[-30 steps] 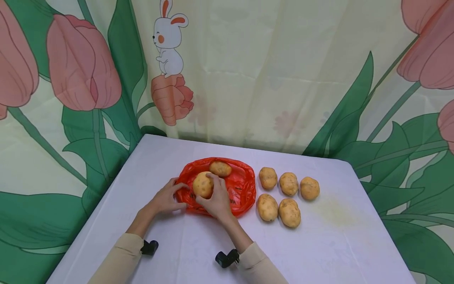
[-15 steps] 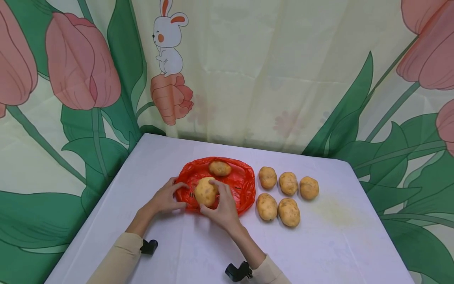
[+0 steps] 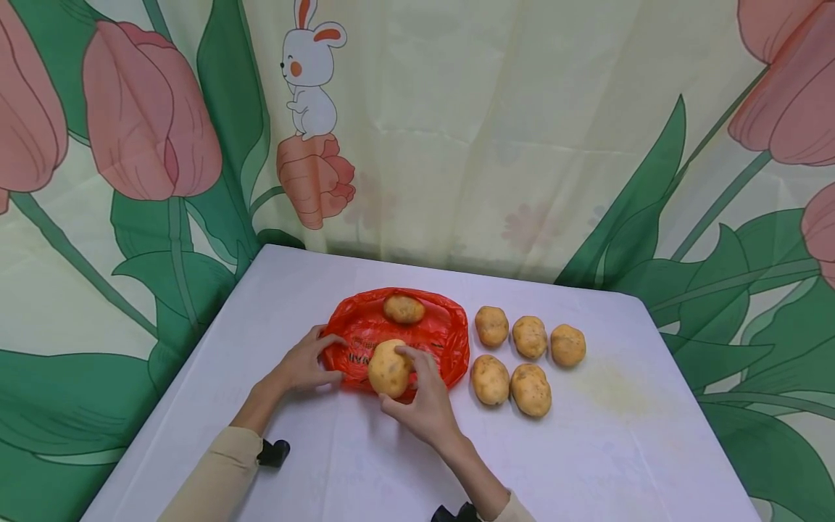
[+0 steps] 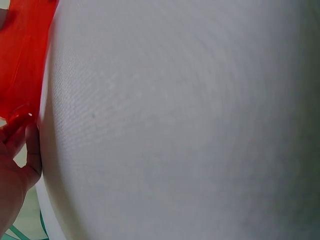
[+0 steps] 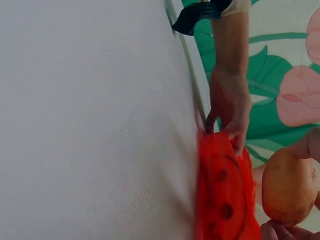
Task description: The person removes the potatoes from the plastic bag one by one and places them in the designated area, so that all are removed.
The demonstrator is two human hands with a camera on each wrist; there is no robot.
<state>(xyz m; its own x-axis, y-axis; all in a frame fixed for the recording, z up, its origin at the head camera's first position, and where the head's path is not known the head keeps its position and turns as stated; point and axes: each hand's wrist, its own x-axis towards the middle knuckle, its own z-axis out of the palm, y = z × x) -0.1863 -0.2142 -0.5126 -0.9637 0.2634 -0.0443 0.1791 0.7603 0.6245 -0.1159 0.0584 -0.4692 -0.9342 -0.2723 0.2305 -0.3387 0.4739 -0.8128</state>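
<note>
A red plastic bag (image 3: 443, 337) lies spread wide on the table, printed with dark lettering inside. At its left rim my left hand (image 3: 306, 364) grips the plastic between thumb and fingers, as the right wrist view also shows with the hand (image 5: 231, 100) at the bag's edge. My right hand (image 3: 427, 406) holds a round potato (image 3: 388, 368) over the front part of the bag, thumb below and fingers on its far side. Farther back inside the bag rests one oval potato (image 3: 404, 309). In the left wrist view the bag (image 4: 22, 55) shows only at the left edge.
To the right of the bag several potatoes (image 3: 530, 337) lie in two rows, the front row with an oval one (image 3: 531, 390). A white cloth covers the table (image 3: 587, 464). Behind it hangs a curtain (image 3: 450, 145) printed with tulips and a rabbit.
My right hand has drawn the potato toward the front right of the bag, uncovering more of the lettering. The left hand stays at the bag's rim.
</note>
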